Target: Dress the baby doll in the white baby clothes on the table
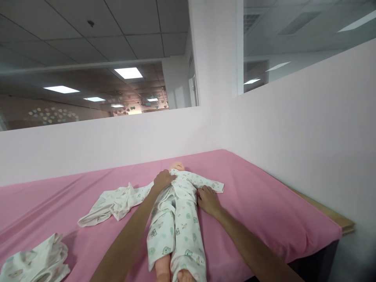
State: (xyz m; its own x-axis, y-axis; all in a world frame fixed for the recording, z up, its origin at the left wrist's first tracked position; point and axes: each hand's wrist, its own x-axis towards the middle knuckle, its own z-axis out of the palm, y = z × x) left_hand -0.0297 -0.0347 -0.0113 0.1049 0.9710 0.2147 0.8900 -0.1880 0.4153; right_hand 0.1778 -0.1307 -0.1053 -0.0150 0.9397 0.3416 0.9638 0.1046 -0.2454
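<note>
**Doll laid flat on its back, a hand at either side of its top**

Head view: The baby doll (177, 166) lies face up on the pink-covered desk (249, 196), head towards the far edge, feet towards the near edge. That lengthwise lie probably leaves both its sides within reach. The left hand (164, 179) is curled at the chest of the printed top (185, 184), thumb against the cloth, perhaps to steady it; whether fabric is pinched cannot be told. The right hand (208, 199), fingers bent and close together, touches the top's side below the outstretched sleeve, likely keeping the cloth in line; its grip is partly hidden, so any hold is unclear. The printed trousers (188, 227) cover the legs. A crumpled white garment (117, 201) spreads towards the left, and a bundled printed cloth (38, 262) sits by the near-left corner of the visible desk, apart from the doll.
</note>
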